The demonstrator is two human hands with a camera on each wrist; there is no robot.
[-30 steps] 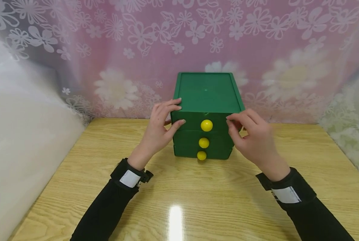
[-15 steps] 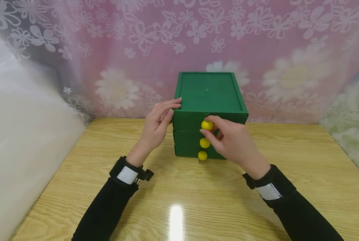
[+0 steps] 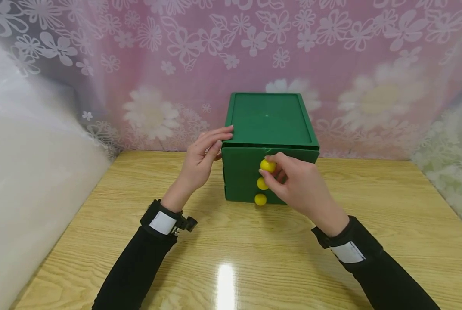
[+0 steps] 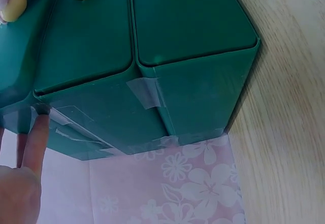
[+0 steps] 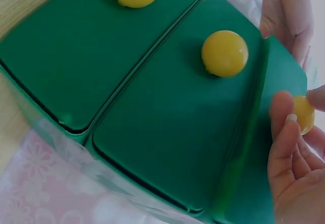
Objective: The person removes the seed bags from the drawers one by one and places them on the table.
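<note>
A green three-drawer box (image 3: 269,116) stands on the table, each drawer front carrying a round yellow knob. With thumb and fingers, my right hand (image 3: 302,183) pinches the top drawer's knob (image 3: 268,165). That drawer's front (image 3: 240,163) sits slightly forward, with a thin dark gap under the box's top. My left hand (image 3: 199,159) rests against the box's left side and top edge, fingers fairly straight. In the left wrist view, a finger (image 4: 36,142) touches the side. The middle knob (image 5: 225,54) and bottom knob (image 3: 260,199) are untouched.
The box stands on a wood-grain table (image 3: 215,245) near its back edge. Behind hangs a pink flowered curtain (image 3: 199,56). Pale sheeting (image 3: 29,163) borders the left side. Clear tape (image 4: 144,92) lies along the box's side.
My right hand moved left from the box's right front edge to the top knob and pinched it. The top drawer came slightly forward. My left thumb drew back from the front to the left corner.
</note>
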